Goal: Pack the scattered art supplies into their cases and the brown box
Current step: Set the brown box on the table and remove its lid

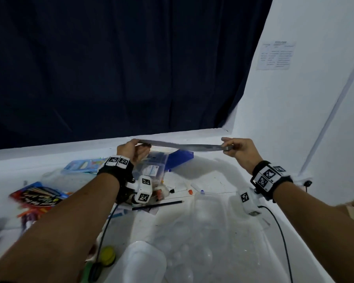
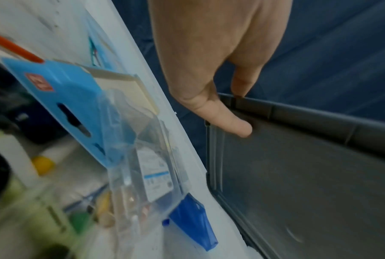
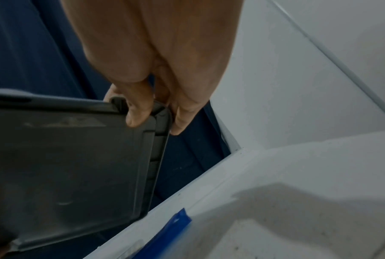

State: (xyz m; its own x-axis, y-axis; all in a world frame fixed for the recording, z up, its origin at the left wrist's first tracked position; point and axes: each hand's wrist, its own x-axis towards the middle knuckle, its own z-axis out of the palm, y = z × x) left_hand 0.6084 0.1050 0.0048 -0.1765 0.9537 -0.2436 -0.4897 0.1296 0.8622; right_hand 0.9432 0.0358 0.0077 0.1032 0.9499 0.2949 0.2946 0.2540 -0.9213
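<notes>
A flat dark grey lid (image 1: 182,147) hangs edge-on above the back of the white table (image 1: 223,180), held level between both hands. My left hand (image 1: 138,144) pinches its left end, with the thumb (image 2: 229,122) pressed on the flat face of the lid (image 2: 309,175). My right hand (image 1: 226,145) pinches the right corner, its fingers (image 3: 138,113) curled over the rim of the lid (image 3: 65,166). Under the lid lies a clear plastic case (image 1: 151,166) with a blue flap (image 1: 182,158). The brown box is not in view.
A light blue case (image 1: 84,165) lies at the back left and a red pencil pack (image 1: 37,196) at the left. A black pencil (image 1: 157,205) and loose markers lie mid-table. Clear plastic trays (image 1: 192,242) fill the front. A white wall (image 1: 305,119) closes the right side.
</notes>
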